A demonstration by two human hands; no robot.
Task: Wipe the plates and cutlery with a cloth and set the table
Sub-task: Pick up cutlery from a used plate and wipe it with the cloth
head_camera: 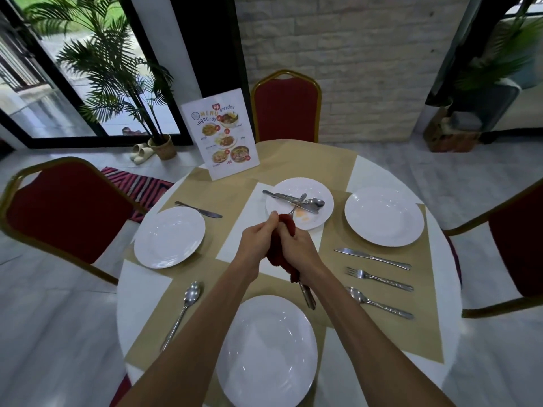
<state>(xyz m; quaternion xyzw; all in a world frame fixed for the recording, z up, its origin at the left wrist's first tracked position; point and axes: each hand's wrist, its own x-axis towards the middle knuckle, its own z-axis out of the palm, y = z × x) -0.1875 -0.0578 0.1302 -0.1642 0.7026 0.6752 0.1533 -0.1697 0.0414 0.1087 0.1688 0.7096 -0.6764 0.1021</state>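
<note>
My left hand (258, 239) and my right hand (299, 248) meet above the table's middle. A red cloth (277, 257) is bunched between them, wrapped around a piece of cutlery (307, 295) whose metal handle pokes out below my right wrist. My left fingers pinch its upper end, and my right hand grips the cloth. Just beyond stands a far white plate (318, 221) with an orange smear and a heap of cutlery (293, 199). Clean white plates sit at the left (169, 236), right (383, 215) and near side (266, 351).
A knife (198, 209) lies by the left plate and a spoon (183, 312) left of the near plate. A knife (371, 257), a fork (379, 279) and a spoon (379, 302) lie at right. A menu card (223, 133) stands at the back. Red chairs (67, 212) ring the table.
</note>
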